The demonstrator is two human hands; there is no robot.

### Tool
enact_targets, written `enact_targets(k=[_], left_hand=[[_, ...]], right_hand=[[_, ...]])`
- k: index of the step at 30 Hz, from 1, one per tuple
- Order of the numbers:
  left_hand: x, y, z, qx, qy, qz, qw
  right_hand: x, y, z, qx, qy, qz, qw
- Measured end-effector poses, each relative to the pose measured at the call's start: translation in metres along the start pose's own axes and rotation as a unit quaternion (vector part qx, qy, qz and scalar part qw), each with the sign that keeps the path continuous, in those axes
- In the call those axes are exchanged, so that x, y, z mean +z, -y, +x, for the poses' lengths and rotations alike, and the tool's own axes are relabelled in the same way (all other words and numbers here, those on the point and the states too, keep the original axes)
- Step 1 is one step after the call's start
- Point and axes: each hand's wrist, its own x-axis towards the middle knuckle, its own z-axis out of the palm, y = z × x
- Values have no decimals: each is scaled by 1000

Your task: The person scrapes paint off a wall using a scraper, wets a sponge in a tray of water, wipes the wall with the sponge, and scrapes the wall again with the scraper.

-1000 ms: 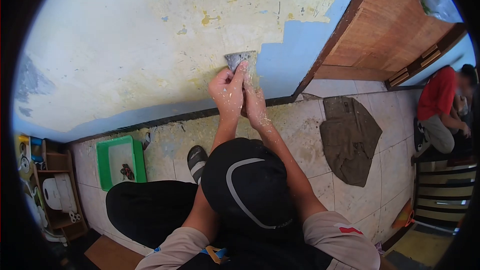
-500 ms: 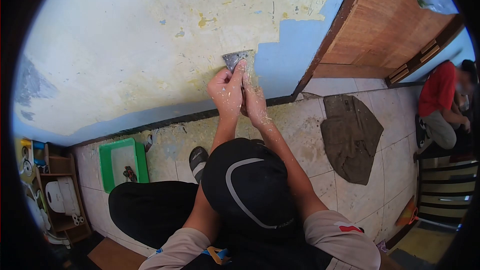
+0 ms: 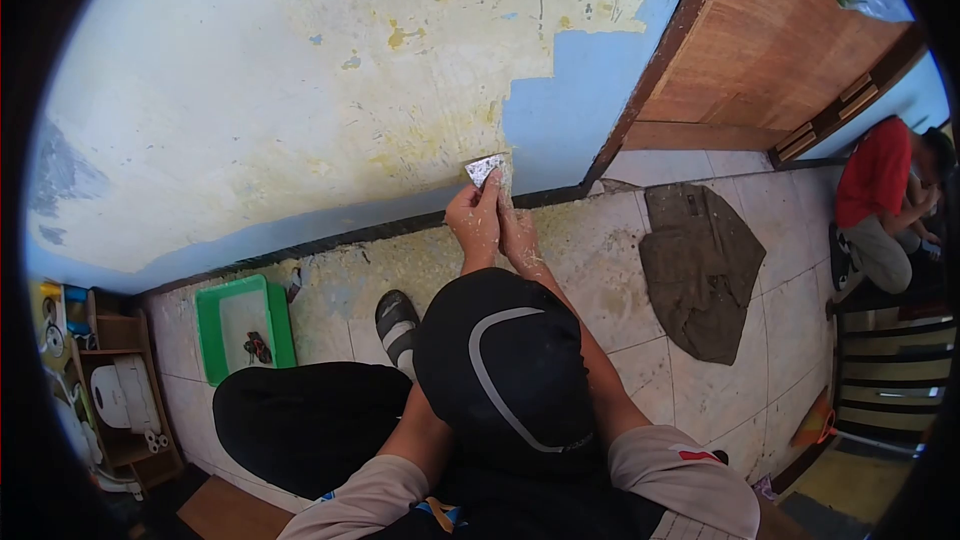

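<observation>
Both hands are together low on the wall [image 3: 230,90], whose surface shows bare cream patches beside blue paint. A metal scraper [image 3: 485,169] points up from them, its blade against the wall near the blue edge. My left hand [image 3: 474,220] is closed on it, fingers near the blade. My right hand [image 3: 518,232] is wrapped round the handle, which is mostly hidden. Pale paint flakes cling to both hands.
A green tray [image 3: 282,325] holding a small dark object stands at left, near a wooden shelf [image 3: 150,390]. A brown cloth [image 3: 700,275] lies on the flaked floor tiles. Another person in red [image 3: 875,175] crouches at far right, beside a slatted rack [image 3: 895,370].
Both hands and the scraper have moved down the wall, toward its base. The head in the black cap has shifted slightly right. The other person's arm has moved up toward the head.
</observation>
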Motion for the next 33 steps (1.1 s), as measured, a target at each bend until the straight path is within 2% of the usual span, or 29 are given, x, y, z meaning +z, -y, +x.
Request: enact_targets(k=[2,4,9,14,17,20,27,29,33], left_hand=[[-2,2,3,-3,6,26,1000],[1,3,3,3,14,-27,1000],[0,3,8,3,34,-28,999],[6,-16,12,6,33,-58,998],[7,-23,14,36,22,-15,999],[5,-24,10,39,28,23,999],[9,-42,23,33,26,-41,998],[11,-50,25,40,31,-72,996],[13,-94,19,51,25,-122,991]], right_hand=[[-3,-18,13,-22,25,13,999],[-8,-10,6,-23,28,-2,999],[-3,-5,10,-47,19,-53,997],[0,-8,29,-130,2,-19,991],[7,28,6,-99,-15,-23,995],[2,17,11,-68,15,-1,998],[6,49,12,-69,37,2,997],[12,58,15,-128,18,10,992],[10,82,10,-109,47,-9,993]])
